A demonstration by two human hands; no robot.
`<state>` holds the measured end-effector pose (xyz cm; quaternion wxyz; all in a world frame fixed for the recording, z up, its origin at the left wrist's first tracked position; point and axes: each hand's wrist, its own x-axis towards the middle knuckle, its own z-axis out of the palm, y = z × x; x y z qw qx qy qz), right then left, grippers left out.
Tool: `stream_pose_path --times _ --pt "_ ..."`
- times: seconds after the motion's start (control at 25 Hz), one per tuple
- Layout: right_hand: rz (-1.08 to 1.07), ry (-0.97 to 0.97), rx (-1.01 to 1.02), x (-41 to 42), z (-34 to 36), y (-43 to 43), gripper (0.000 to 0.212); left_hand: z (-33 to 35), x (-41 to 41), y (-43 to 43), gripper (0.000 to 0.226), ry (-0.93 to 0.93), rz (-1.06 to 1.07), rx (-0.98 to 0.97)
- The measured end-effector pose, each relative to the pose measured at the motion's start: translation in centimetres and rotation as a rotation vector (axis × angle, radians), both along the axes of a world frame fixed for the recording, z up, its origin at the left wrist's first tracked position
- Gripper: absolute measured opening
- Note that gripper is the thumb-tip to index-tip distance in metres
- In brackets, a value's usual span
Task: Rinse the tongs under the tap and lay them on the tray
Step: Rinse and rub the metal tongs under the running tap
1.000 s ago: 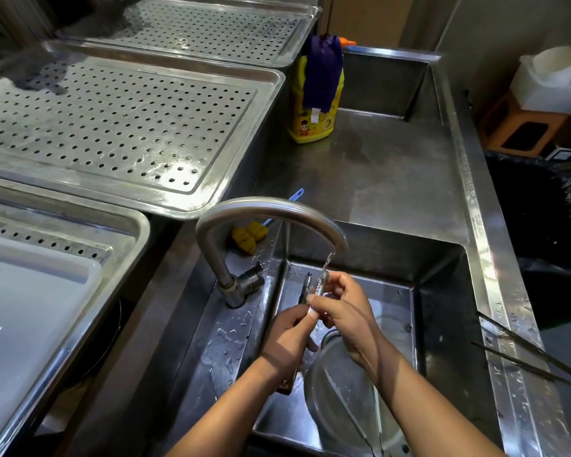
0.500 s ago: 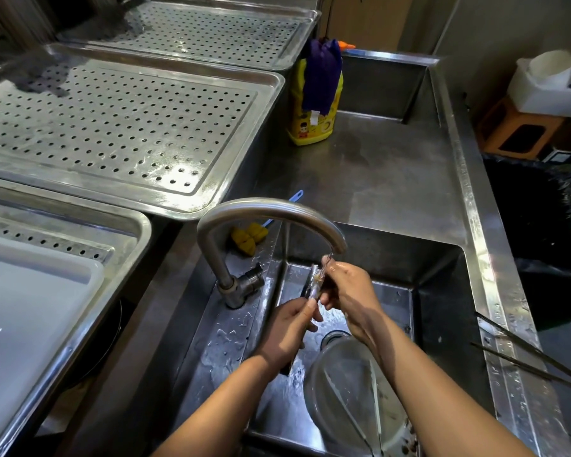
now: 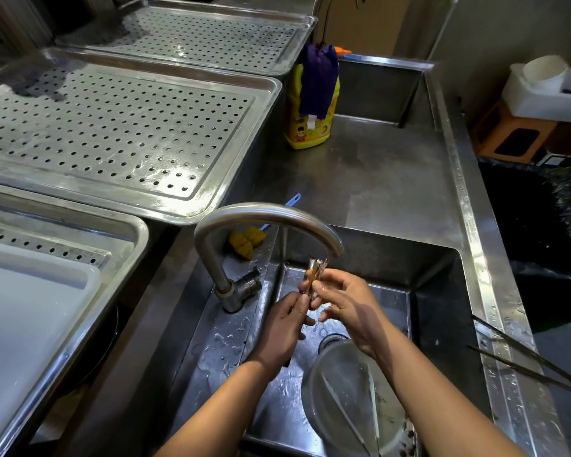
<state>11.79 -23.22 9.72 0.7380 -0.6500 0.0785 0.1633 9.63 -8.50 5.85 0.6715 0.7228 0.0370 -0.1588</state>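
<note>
Over the steel sink (image 3: 439, 291) both my hands hold a pair of metal tongs (image 3: 315, 272) upright, its upper end just below the spout of the curved tap (image 3: 264, 216). Water runs onto that end. My left hand (image 3: 285, 328) grips the lower part of the tongs, which is mostly hidden by the fingers. My right hand (image 3: 345, 300) pinches the tongs higher up, fingertips near the top. A perforated steel tray (image 3: 112, 133) lies to the far left of the sink.
A glass bowl (image 3: 343, 390) holding long tweezers lies in the sink below my right wrist. Another long pair of tongs (image 3: 524, 361) rests across the sink's right rim. A yellow detergent bottle (image 3: 305, 127), yellow sponge brush (image 3: 246, 240), second perforated tray (image 3: 208, 34) and white tray (image 3: 23, 324) surround the basin.
Both hands have lifted the tongs a little, bringing their top end closer under the spout. My right hand's fingers have slid up along the tongs.
</note>
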Motion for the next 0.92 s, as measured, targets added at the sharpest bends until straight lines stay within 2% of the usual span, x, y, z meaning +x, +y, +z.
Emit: stream_pose_path --times 0.12,0.16,0.24,0.32,0.48,0.64,0.72,0.8,0.92 --pt "-0.206 -0.042 -0.318 -0.4 -0.8 -0.7 0.010 0.0 0.7 -0.9 0.034 0.018 0.040 -0.087" --pt "-0.264 -0.011 -0.348 -0.5 -1.0 -0.8 0.014 0.1 0.8 -1.3 0.036 0.039 0.034 -0.138" --pt "-0.246 0.116 -0.124 -0.4 -1.1 -0.7 0.019 0.4 1.0 -2.0 0.040 0.099 -0.011 -0.237" --pt "-0.242 0.149 0.087 -0.3 -0.9 -0.8 0.015 0.9 1.4 -2.6 0.043 0.139 -0.040 -0.260" --pt "-0.374 0.035 0.092 1.1 -0.3 -1.3 0.015 1.0 2.3 -3.0 0.049 0.154 0.012 -0.114" --pt "-0.422 -0.045 0.108 2.3 0.4 -0.9 0.010 -0.7 1.2 -2.4 0.035 0.162 0.012 -0.088" --pt "-0.400 -0.045 0.097 2.1 0.0 0.0 0.005 -1.3 1.1 -2.1 0.037 0.154 0.089 -0.089" --pt "-0.313 0.033 0.150 1.6 -0.8 1.0 0.019 -1.0 1.4 -2.2 0.041 0.126 0.128 -0.132" --pt "-0.154 0.136 0.131 1.8 -0.8 2.2 0.023 -0.2 2.1 -1.7 0.052 0.089 0.096 -0.144"
